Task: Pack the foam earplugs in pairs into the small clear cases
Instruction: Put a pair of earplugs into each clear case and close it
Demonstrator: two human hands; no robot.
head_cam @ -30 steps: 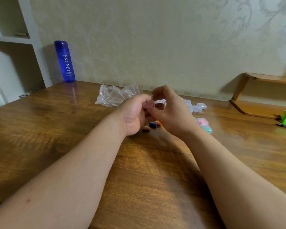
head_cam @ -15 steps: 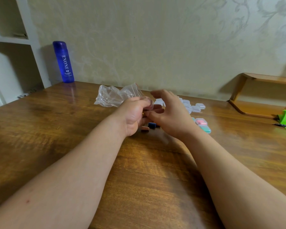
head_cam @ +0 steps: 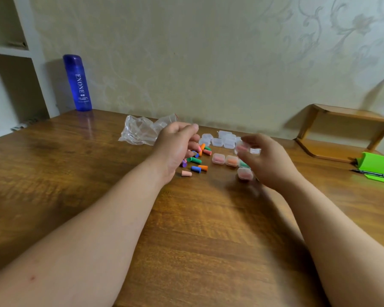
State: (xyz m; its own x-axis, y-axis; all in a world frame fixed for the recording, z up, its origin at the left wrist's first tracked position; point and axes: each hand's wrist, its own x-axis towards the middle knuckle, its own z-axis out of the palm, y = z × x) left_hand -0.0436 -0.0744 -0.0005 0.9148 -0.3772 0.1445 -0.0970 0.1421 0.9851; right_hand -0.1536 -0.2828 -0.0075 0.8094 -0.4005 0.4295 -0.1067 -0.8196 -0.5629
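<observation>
My right hand pinches a small clear case with pink earplugs inside, held just above the table. My left hand hovers over a loose pile of coloured foam earplugs, fingers loosely curled and holding nothing. Filled cases lie between my hands: a pink one, an orange one, a green one partly hidden by my right hand, and a red one. Several empty clear cases sit behind them.
A crumpled clear plastic bag lies behind my left hand. A blue bottle stands at the back left by a white shelf. At the right are a wooden rack, a green object and a pen.
My hands were together over the earplugs working at one case. They have parted: the right hand carried the filled case to the right, the left hand let go and stayed above the pile.
</observation>
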